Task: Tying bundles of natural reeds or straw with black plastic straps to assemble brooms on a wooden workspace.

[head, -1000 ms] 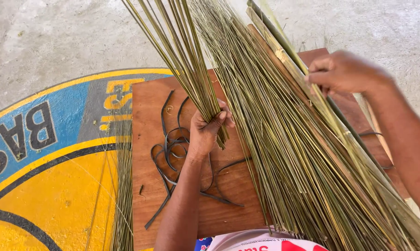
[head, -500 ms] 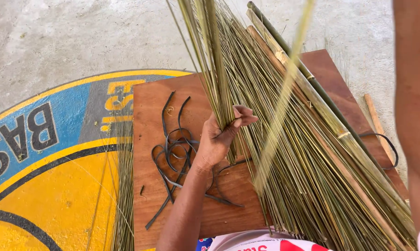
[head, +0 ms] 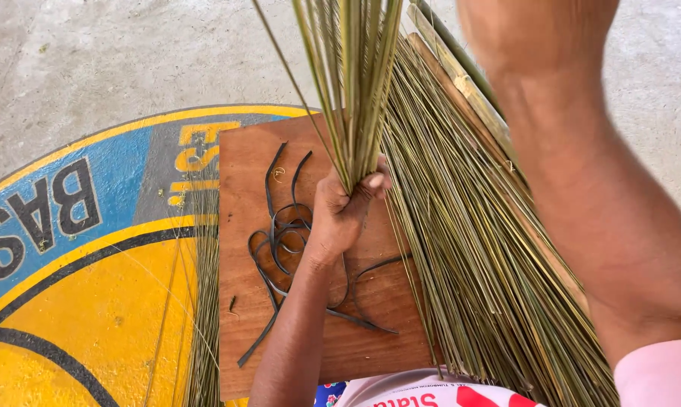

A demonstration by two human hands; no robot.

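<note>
My left hand [head: 344,211] is closed around the base of a small bundle of thin green-yellow palm sticks [head: 352,83], which stand upright and fan toward the top edge of the view. My right forearm [head: 581,166] rises close to the camera at the right; the right hand itself is cut off by the top of the frame. A large pile of the same sticks [head: 476,249] lies slanted over the right side of a brown wooden board [head: 242,173]. Dark flat strips [head: 284,234] lie tangled on the board just left of my left hand.
A few split bamboo slats [head: 457,75] lie along the far side of the big pile. More loose sticks [head: 205,301] lie left of the board on a painted blue and yellow circle [head: 92,286] on the concrete floor [head: 92,68].
My left hand has closed on a small bundle and stood it upright, apart from the big pile. My right arm has lifted toward the camera and the hand has left the view.
</note>
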